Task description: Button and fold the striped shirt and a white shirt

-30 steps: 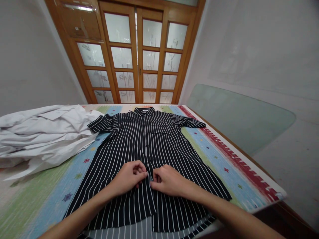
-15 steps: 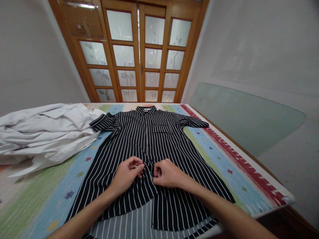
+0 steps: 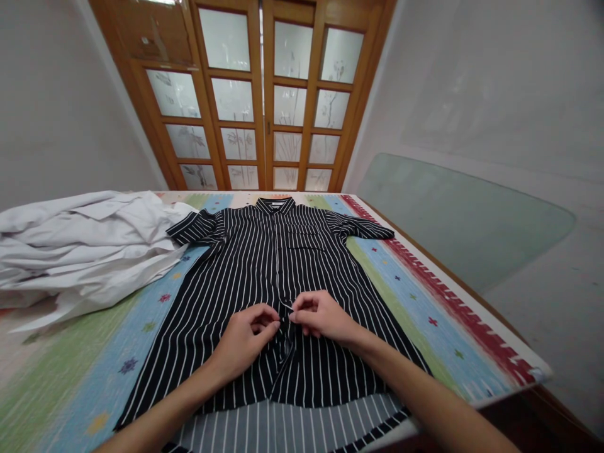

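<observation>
Black shirt (image 3: 250,264) runs lengthwise away. My left hand (image 3: 246,336) and right hand (image 3: 326,318) pinch its front, nearly touching.

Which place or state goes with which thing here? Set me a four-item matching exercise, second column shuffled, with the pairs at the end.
1. striped shirt
2. white cloth
3. right hand
4. wooden doors

A. heaped left of the shirt
B. in the background, fitted with panes
C. spread out, collar farthest from the person
D. fingers curled at the shirt's front opening

Pairs: 1-C, 2-A, 3-D, 4-B
</observation>
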{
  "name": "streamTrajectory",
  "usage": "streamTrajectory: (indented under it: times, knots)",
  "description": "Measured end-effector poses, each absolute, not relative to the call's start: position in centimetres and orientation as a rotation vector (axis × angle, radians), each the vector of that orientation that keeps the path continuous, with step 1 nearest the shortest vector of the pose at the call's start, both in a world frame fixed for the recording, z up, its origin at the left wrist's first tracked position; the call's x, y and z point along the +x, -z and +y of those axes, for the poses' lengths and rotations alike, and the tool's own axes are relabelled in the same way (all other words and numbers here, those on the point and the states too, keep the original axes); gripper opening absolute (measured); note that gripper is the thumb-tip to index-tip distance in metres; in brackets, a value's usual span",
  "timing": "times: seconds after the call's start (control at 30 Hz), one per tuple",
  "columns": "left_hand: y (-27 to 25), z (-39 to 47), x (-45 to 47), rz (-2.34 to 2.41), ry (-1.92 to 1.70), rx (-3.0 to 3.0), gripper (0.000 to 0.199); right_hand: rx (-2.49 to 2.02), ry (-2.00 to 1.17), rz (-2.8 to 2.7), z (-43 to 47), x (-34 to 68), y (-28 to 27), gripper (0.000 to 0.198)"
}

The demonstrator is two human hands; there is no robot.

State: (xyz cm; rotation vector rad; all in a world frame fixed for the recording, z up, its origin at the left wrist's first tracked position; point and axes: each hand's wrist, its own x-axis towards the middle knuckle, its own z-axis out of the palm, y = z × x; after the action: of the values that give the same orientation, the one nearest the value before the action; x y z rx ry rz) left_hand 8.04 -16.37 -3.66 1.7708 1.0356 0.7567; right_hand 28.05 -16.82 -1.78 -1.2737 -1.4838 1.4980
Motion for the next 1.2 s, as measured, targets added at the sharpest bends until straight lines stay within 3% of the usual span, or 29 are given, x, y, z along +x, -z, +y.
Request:
streamTrajectory:
  times: [0.43, 1.2]
  knots:
    - [4.2, -16.7, 8.2, 0.985, -0.807, 1.493, 0.022, -1.238, -1.63, -1.315, -16.7, 27.6, 3.6, 0.015]
    - [4.1, -16.9, 8.3, 0.956, -0.757, 1.471, 0.019, -1.137, -1.572, -1.288, -16.9, 27.5, 4.2, 0.025]
